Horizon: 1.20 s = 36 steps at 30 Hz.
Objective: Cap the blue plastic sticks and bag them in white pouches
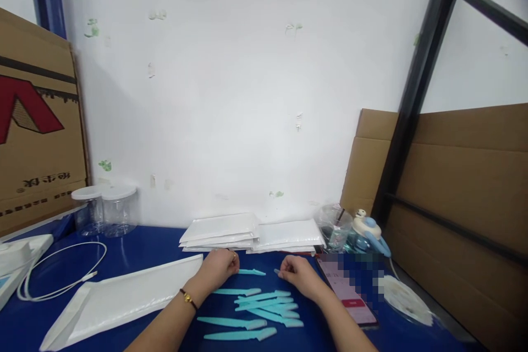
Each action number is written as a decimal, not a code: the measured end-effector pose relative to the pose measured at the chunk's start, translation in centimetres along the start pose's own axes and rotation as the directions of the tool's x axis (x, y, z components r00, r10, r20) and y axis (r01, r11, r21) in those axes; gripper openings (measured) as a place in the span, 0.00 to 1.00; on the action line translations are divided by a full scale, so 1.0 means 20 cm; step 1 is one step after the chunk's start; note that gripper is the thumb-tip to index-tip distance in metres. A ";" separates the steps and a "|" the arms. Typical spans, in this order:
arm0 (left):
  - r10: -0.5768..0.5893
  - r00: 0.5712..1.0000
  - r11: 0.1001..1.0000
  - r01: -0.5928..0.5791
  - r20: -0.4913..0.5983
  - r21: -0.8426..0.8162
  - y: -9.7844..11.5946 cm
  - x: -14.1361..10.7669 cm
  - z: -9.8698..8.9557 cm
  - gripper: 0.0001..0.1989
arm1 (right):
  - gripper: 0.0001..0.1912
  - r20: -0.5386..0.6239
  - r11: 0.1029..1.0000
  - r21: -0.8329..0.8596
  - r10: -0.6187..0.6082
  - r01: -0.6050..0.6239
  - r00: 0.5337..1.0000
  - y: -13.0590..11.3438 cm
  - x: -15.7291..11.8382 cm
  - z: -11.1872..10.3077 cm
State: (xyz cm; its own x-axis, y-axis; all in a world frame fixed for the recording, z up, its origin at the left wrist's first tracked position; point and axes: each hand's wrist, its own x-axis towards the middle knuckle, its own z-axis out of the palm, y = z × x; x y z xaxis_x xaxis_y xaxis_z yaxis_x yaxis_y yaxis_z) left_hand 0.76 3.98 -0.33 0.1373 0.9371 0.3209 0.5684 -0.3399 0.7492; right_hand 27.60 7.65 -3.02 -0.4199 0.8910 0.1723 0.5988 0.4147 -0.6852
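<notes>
My left hand (221,265) is closed on the handle end of a teal eyebrow razor (253,272), whose head points right. Across a short gap, my right hand (297,274) pinches a small translucent piece (277,271) that looks like a blade cap. Below the hands, several teal eyebrow razors (270,308) lie in an overlapping heap. Two more razors, one of them the nearest razor (239,335), lie at the front with heads to the right. A white padded mailer (127,300) is beside my left forearm.
Stacked white padded mailers (223,231) lie against the wall. A phone (350,291) is right of my right hand, near a plastic cup (333,225) and a blue-and-cream bottle (367,234). Clear jars (119,212) and a white cable (61,291) are at left.
</notes>
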 end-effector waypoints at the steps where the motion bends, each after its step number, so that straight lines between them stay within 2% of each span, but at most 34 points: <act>1: -0.011 1.000 1.000 0.011 -0.009 -0.010 0.00 -0.01 -0.03 0.06 | 0.03 -0.021 1.000 -0.004 0.002 -0.002 1.000 0.01 0.00 -0.02; 3: -0.018 0.999 1.000 0.018 0.028 -0.002 -0.01 -0.03 -0.07 0.09 | 0.03 -0.091 0.998 -0.044 -0.040 0.036 0.995 -0.01 -0.01 -0.03; 5: -0.045 0.984 0.998 0.036 0.174 0.056 -0.01 -0.06 -0.10 0.11 | 0.02 -0.136 0.989 -0.100 -0.118 0.105 0.984 -0.05 -0.03 -0.03; 7: -0.119 0.936 0.988 0.078 0.330 0.134 -0.01 -0.08 -0.11 0.07 | 0.06 -0.100 0.980 -0.135 -0.161 0.147 0.982 -0.12 -0.05 -0.01; 8: -0.149 0.919 0.981 0.091 0.366 0.171 -0.01 -0.09 -0.11 0.05 | 0.07 -0.065 0.976 -0.148 -0.169 0.158 0.984 -0.15 -0.06 0.00; 10: -0.151 0.923 0.972 0.073 0.354 0.223 0.00 -0.09 -0.09 0.02 | 0.09 -0.002 0.967 -0.185 -0.179 0.176 0.984 -0.22 -0.08 0.04; 13: -0.067 0.945 0.975 -0.006 0.320 0.223 0.04 -0.07 -0.04 0.01 | 0.14 0.060 0.940 -0.262 -0.210 0.219 0.976 -0.28 -0.09 0.08; 16: -0.041 0.938 0.977 -0.033 0.345 0.208 0.09 -0.06 -0.01 0.04 | 0.20 0.129 0.901 -0.335 -0.246 0.276 0.961 -0.28 -0.09 0.08; 19: -0.054 0.934 0.957 -0.052 0.352 0.286 0.11 -0.04 -0.01 0.05 | 0.22 0.145 0.876 -0.382 -0.259 0.296 0.955 -0.25 -0.06 0.05; 24: -0.096 0.957 0.885 -0.045 0.274 0.464 0.04 -0.01 -0.03 0.05 | 0.19 0.042 0.882 -0.433 -0.185 0.184 0.982 -0.14 -0.05 -0.03; 28: -0.032 0.984 0.885 -0.054 0.176 0.462 0.01 -0.02 -0.02 0.09 | 0.11 -0.036 0.925 -0.363 -0.134 0.112 0.990 -0.11 -0.07 -0.09; 30: 0.002 0.984 0.917 -0.073 0.178 0.391 0.04 -0.03 0.00 0.11 | 0.07 0.019 0.941 -0.318 -0.118 0.118 0.993 -0.11 -0.09 -0.11; 33: 0.005 0.964 0.952 -0.085 0.264 0.294 0.09 -0.06 0.04 0.11 | 0.05 0.152 0.949 -0.282 -0.099 0.139 0.983 -0.12 -0.11 -0.11; 36: -0.011 0.944 0.960 -0.083 0.331 0.268 0.12 -0.09 0.09 0.12 | 0.04 0.191 0.953 -0.274 -0.074 0.126 0.979 -0.13 -0.12 -0.10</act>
State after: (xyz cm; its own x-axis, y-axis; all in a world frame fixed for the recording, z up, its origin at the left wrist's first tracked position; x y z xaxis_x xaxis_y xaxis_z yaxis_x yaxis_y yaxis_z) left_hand 3.35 1.68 -0.13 0.3917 0.9143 0.1026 0.7517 -0.3824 0.5373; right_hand 28.37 4.74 -0.30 -0.5860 0.8059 0.0841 0.7048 0.5582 -0.4378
